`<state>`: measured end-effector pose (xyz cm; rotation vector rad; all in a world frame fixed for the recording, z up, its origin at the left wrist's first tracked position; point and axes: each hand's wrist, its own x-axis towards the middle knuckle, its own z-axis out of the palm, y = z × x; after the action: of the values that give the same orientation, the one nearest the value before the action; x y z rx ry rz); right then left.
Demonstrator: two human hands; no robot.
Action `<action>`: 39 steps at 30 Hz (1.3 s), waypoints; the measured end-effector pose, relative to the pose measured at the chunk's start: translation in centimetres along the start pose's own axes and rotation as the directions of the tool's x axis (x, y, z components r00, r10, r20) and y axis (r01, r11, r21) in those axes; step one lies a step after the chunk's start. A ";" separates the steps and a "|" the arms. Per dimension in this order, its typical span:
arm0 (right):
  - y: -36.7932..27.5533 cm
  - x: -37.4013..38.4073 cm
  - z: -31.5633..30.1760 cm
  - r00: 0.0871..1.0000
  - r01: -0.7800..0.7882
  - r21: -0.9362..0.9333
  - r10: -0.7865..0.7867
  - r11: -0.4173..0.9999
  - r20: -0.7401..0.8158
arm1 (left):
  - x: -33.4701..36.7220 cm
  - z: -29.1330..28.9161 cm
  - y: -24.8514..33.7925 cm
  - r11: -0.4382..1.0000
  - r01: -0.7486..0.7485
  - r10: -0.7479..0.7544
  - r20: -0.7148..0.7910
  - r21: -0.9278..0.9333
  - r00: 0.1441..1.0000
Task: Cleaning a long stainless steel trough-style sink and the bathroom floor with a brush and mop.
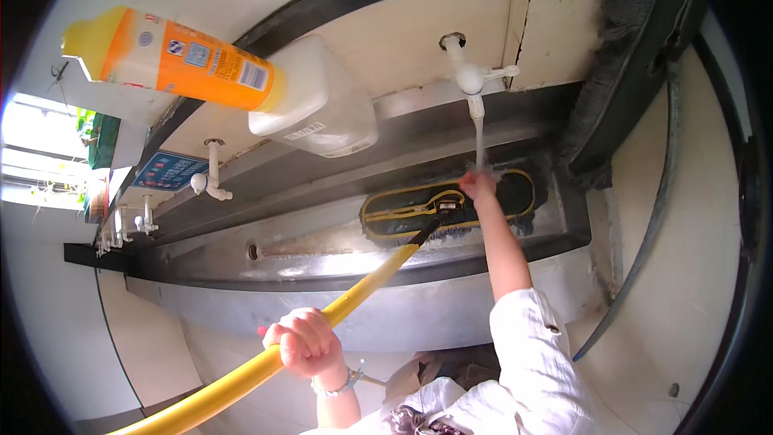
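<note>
A yellow pole (374, 275) runs from the lower left up to a dark flat mop head (394, 208) with a yellow border, lying in a long metal trough sink (298, 248). My left hand (302, 341) is closed around the pole, a bracelet on its wrist. My right hand (481, 185) is at the mop head's far edge, under the water falling from a white tap (469, 78). Its fingers look curled; what they hold, if anything, is hidden. Grey fringe shows around the mop head, which looks wet.
An orange and yellow bottle (185, 60) and a white plastic container (322, 101) stand on the ledge at upper left. Further white taps (211, 177) line the wall to the left. A grey hose (656, 209) hangs at right, near a dark fringed mop (616, 56).
</note>
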<state>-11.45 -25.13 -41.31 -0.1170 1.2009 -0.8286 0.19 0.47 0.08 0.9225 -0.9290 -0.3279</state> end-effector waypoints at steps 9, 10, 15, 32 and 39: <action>9.6 -14.9 -5.3 0.921 0.371 -0.879 -0.241 0.299 0.307 | -0.8 -1.1 0.1 0.998 0.048 -0.050 -0.043 -0.042 0.998; 9.4 -16.8 -4.8 0.888 0.442 -0.867 -0.251 0.231 0.386 | -1.0 -1.2 0.1 0.998 0.050 -0.052 -0.049 -0.030 0.997; 7.1 -24.3 -0.9 0.667 0.731 -0.654 -0.400 0.192 0.628 | -1.3 -0.5 0.6 0.992 0.100 -0.108 -0.098 -0.078 0.989; 7.0 -33.2 4.5 0.424 0.879 -0.477 -0.441 -0.010 0.791 | 3.3 3.7 11.8 0.989 -0.013 0.065 0.357 -0.148 0.932; 6.4 -41.8 10.5 0.293 0.954 -0.288 -0.438 0.080 0.850 | 6.0 4.1 21.6 0.998 -0.060 0.063 0.691 -0.028 0.720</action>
<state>-3.93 1.87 -7.98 -1.8779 0.7171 -0.9493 -2.36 7.37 21.67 0.7604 -1.6516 -0.6451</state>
